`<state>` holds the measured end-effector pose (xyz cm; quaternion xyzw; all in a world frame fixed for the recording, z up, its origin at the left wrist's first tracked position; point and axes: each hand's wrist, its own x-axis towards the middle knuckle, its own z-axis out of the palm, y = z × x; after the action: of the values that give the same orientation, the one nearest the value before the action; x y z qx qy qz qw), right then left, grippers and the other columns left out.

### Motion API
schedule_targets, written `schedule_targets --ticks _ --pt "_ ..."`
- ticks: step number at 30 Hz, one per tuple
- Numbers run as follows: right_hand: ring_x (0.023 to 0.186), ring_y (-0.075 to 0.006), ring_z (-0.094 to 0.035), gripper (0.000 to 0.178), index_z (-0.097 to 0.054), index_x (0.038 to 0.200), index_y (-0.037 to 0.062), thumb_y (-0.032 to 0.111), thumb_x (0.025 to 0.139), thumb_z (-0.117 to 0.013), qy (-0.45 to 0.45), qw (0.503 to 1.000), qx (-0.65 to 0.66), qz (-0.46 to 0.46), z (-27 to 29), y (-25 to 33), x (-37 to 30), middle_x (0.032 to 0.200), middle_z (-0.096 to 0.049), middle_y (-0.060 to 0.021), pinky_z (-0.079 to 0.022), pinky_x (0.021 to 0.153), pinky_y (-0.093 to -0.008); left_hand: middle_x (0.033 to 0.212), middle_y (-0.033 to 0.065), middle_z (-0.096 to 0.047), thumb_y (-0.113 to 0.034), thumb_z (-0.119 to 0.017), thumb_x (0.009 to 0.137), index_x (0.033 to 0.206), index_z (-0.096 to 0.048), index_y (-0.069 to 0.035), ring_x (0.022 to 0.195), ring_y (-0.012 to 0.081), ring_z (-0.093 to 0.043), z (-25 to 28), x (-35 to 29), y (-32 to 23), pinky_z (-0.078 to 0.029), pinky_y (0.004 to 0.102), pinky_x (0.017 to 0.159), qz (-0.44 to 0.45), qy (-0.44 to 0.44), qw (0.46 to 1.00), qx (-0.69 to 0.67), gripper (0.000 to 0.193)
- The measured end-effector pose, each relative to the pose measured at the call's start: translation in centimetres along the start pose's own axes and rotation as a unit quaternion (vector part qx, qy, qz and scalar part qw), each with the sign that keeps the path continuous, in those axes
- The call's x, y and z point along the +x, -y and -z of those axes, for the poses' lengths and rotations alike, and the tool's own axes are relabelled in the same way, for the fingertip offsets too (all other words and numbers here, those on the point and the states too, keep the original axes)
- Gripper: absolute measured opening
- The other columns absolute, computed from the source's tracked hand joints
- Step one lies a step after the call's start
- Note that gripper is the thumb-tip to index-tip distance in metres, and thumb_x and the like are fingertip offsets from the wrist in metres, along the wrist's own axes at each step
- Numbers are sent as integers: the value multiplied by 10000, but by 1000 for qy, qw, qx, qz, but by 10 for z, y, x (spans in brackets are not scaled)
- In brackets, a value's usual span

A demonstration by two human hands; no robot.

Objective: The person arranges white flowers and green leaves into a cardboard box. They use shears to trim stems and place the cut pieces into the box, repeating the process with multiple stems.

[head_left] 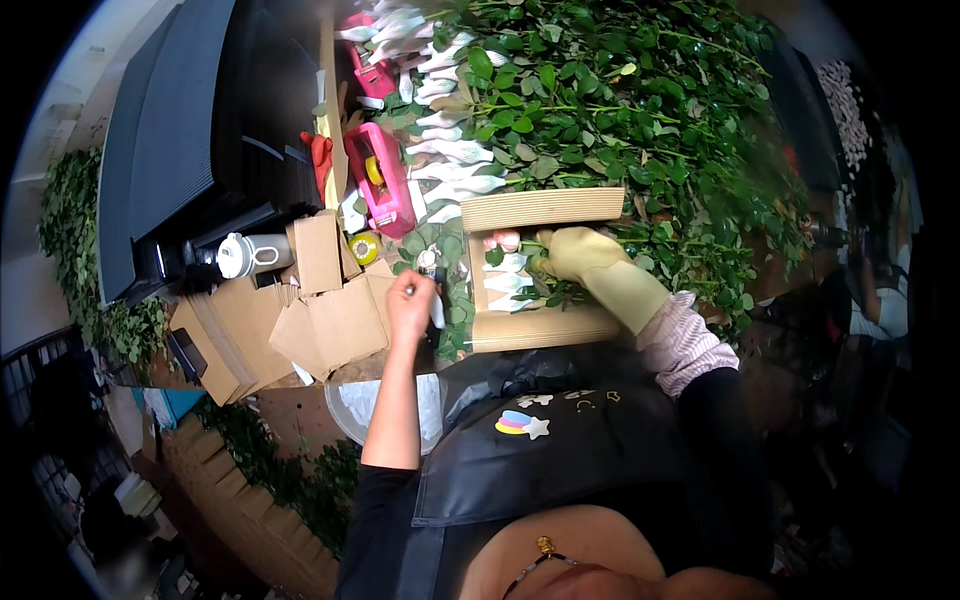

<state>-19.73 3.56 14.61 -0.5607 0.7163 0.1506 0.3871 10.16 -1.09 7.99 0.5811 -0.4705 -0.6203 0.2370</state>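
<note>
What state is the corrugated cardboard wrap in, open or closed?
Open: the cardboard wrap has flower heads showing uncovered between its two sides.

bright light hits the leaves (620, 110) at upper centre; the lower right is dim, the outer edges bend and blur, corners fall black.

Through my remote view, with twelve at the top, I saw a worktop (352, 372) mostly buried, a brown strip showing at eight o'clock. Leafy stems (620, 100) with white-sleeved heads (462, 187) covered it around one; a pink tape dispenser (397, 207) lay near eleven, cardboard pieces (335, 330) at nine, loose leaves (458, 318) by the centre, and a corrugated wrap (545, 330) just toward three.
</note>
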Motion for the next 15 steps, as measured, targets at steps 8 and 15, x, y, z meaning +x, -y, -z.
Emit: schedule_targets --ticks 8,15 --pt "1141 -394 -688 502 -594 1379 116 434 993 -631 6 999 -39 17 -5 9 2 1203 -723 -191 -532 980 -513 936 226 -708 -513 -695 943 911 -678 -37 869 408 -694 -75 14 -6 -536 443 781 -134 111 914 366 477" --pt "1132 -386 -694 484 -604 1365 118 434 998 -623 0 999 -37 13 -5 10 -2 1197 -727 -188 -538 967 -509 783 137 -668 -359 -634 1029 818 -636 -22 727 307 -616 -75 12 17 -491 425 724 -96 48 983 147 397"
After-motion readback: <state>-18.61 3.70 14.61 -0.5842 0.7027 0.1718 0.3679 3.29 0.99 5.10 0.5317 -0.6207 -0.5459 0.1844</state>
